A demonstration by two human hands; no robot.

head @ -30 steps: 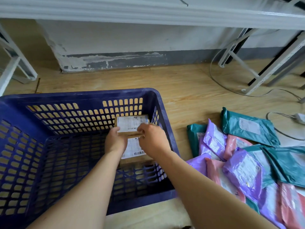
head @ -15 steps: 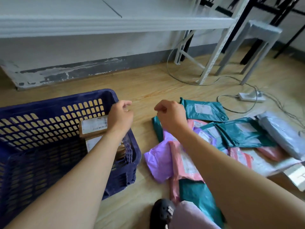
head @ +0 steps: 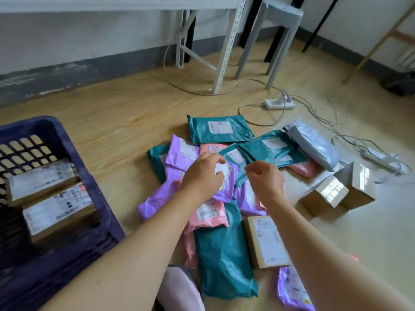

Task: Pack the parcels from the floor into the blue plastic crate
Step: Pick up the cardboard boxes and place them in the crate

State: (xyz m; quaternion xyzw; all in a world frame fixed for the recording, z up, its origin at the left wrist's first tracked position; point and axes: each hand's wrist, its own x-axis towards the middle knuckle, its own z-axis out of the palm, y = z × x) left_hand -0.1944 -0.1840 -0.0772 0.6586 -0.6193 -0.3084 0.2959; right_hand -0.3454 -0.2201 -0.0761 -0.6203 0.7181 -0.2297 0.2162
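Blue crate point(head: 67, 151) — two cardboard boxes point(head: 58, 209) inside.

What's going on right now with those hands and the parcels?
Left hand on a purple plastic mailer, grip unclear. Right hand curled, empty. Two cardboard boxes in the blue plastic crate. Nothing blocking.

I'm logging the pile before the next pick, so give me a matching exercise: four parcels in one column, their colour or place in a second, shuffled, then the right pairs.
Things:
1. mailer under the left hand
2. mailer farthest from the person
3. labelled boxes
4. wrapped parcel near the power strip

Descriptions:
A. grey
B. purple
C. inside the blue crate
D. teal

Pairs: 1-B, 2-D, 3-C, 4-A
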